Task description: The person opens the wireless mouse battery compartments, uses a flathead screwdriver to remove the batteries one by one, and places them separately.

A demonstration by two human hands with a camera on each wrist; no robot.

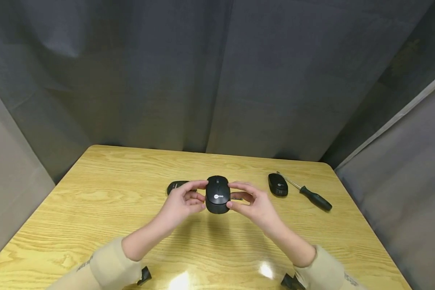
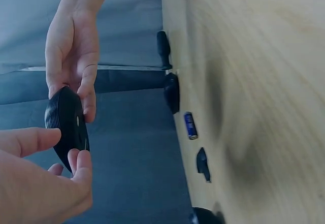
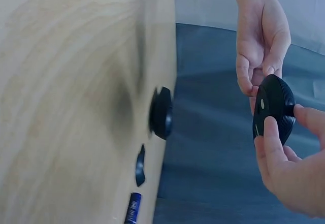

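Observation:
A black computer mouse (image 1: pixel 218 195) with a white logo is held up over the table, its top facing the head camera. My left hand (image 1: pixel 179 204) grips its left side between thumb and fingers. From the other side, my right hand (image 1: pixel 255 204) pinches it the same way. Both wrist views show the mouse edge-on, with ridges along its side and the fingertips on its rim. Behind the left hand lies a black rounded piece (image 1: pixel 175 185) with light lettering, partly covered by the fingers.
On the right of the wooden table (image 1: pixel 130 169) lie another black mouse (image 1: pixel 278 185) and a screwdriver (image 1: pixel 315 199) with a dark handle. A blue battery (image 2: pixel 190 126) and a small black part (image 2: pixel 202 163) lie beyond the hands. Grey curtains (image 1: pixel 166 80) surround the table.

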